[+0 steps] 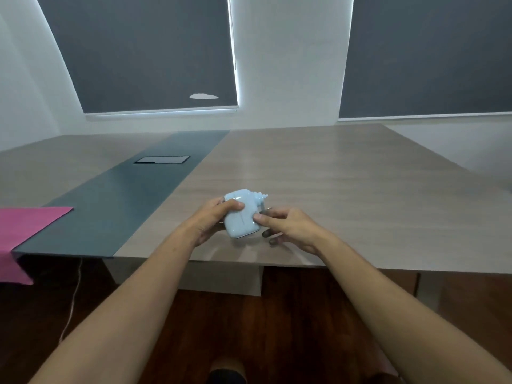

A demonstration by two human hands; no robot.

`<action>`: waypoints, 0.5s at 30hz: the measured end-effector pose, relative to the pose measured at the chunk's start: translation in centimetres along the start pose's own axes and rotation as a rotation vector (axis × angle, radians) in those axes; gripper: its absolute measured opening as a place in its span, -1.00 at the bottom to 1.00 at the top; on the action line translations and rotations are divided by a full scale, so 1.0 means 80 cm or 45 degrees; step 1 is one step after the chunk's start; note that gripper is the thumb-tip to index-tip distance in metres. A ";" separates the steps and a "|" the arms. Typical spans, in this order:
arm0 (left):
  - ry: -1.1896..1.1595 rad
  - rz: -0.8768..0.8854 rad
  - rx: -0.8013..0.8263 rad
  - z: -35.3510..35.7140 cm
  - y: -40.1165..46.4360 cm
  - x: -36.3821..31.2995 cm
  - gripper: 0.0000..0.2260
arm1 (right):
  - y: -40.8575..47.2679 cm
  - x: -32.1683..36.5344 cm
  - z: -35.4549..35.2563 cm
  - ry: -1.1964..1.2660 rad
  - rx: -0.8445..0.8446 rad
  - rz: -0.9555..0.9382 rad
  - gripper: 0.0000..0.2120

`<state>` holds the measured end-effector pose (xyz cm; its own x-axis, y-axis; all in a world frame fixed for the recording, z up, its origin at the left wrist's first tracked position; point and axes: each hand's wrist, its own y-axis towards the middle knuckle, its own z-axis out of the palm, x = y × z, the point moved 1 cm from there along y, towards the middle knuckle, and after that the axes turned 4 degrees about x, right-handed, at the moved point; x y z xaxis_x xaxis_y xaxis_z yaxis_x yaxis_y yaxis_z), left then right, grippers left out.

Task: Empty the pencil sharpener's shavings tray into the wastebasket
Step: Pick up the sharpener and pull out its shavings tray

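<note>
A pale blue pencil sharpener (241,214) is held just above the near part of the wooden table (346,195). My left hand (214,220) wraps its left side, thumb across the top. My right hand (288,227) pinches its right side with thumb and fingers, where a dark part, perhaps the shavings tray, shows between the fingers. The sharpener's crank end points away from me. No wastebasket is in view.
A dark grey strip (119,200) with a cable hatch (162,159) runs down the table's left half. A pink sheet (25,228) hangs over the left edge. A white cable (73,297) trails on the wooden floor below. Two windows have grey blinds.
</note>
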<state>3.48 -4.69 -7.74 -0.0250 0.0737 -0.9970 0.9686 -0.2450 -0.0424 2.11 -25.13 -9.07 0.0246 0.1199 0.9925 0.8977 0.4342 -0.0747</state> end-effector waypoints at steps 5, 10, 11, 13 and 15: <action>0.004 0.014 0.115 0.011 0.008 -0.003 -0.42 | -0.005 0.002 -0.020 -0.015 0.028 -0.032 -0.64; 0.063 0.011 0.184 0.012 0.008 -0.008 -0.39 | -0.005 0.001 -0.030 -0.048 0.059 -0.069 -0.62; 0.070 0.011 0.191 0.013 0.008 -0.009 -0.42 | -0.005 0.000 -0.031 -0.047 0.043 -0.077 -0.62; 0.077 0.005 0.199 0.013 0.008 -0.009 -0.46 | -0.004 -0.003 -0.033 -0.015 -0.020 -0.091 -0.63; 0.079 0.001 0.197 0.013 0.008 -0.009 -0.49 | -0.001 -0.007 -0.034 0.042 -0.086 -0.105 -0.67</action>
<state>3.86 -5.91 -7.12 -0.0044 0.1319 -0.9913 0.9188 -0.3908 -0.0561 3.21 -27.69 -9.36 -0.0374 0.0564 0.9977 0.9248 0.3802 0.0132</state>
